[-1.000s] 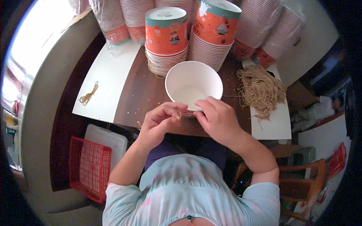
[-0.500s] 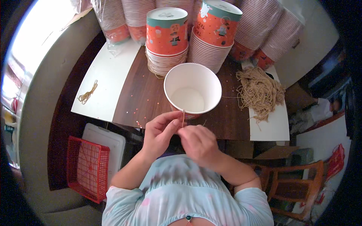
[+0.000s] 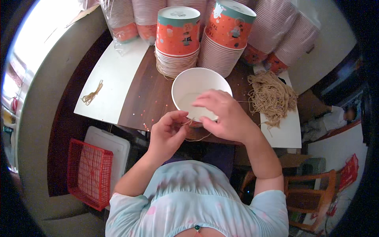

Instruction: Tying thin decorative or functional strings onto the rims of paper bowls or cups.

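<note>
A large white-lined paper tub [image 3: 185, 85] stands mouth up at the table's near edge. Against its near side, my left hand [image 3: 167, 130] pinches a thin tan string [image 3: 201, 139] between thumb and fingertips. A slack length of that string hangs in a curve below the tub, running to the right under my other hand. My right hand [image 3: 229, 116] is over the tub's near right rim, fingers and thumb apart, with nothing visible between them. It hides part of the rim and of the tub's inside.
Upside-down stacks of orange and green tubs [image 3: 178, 35] [image 3: 231, 27] stand behind. A tangled heap of tan string [image 3: 272, 96] lies at right, a small string bundle [image 3: 92, 93] at left. Bagged tub stacks [image 3: 272, 27] line the back. Below left is a red basket [image 3: 90, 173]; a wooden chair [image 3: 312, 193] is at right.
My right hand has moved up and right, from beside my left hand to over the tub's rim, and its fingers have spread. My left hand stays close to the same place, holding string.
</note>
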`<control>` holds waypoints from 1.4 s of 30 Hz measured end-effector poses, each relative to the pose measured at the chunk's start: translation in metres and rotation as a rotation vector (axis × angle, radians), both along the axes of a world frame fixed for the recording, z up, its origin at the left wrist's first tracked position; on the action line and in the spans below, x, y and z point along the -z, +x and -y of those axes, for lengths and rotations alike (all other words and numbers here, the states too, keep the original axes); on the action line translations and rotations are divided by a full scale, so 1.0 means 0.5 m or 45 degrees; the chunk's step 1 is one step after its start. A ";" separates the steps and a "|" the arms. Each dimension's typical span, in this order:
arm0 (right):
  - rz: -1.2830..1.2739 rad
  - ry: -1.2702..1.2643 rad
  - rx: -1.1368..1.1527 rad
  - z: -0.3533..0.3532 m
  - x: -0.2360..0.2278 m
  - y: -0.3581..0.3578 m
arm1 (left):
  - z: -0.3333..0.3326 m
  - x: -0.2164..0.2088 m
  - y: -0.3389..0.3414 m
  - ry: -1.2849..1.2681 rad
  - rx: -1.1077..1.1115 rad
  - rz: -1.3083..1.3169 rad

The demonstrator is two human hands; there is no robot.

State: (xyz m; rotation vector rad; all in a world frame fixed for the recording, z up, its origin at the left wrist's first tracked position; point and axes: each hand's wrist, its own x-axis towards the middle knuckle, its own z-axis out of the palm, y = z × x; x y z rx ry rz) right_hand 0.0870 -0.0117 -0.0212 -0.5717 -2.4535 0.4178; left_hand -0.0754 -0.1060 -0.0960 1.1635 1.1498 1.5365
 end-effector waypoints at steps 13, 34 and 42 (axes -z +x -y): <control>0.112 0.476 0.142 0.066 0.054 -0.017 | 0.007 -0.008 0.005 -0.057 -0.023 -0.226; -0.668 -0.511 0.233 0.085 0.193 -0.076 | -0.004 0.033 0.003 -0.052 -0.204 0.382; -1.129 -2.138 -0.001 0.085 0.190 -0.077 | -0.001 0.026 0.006 -0.060 -0.189 0.454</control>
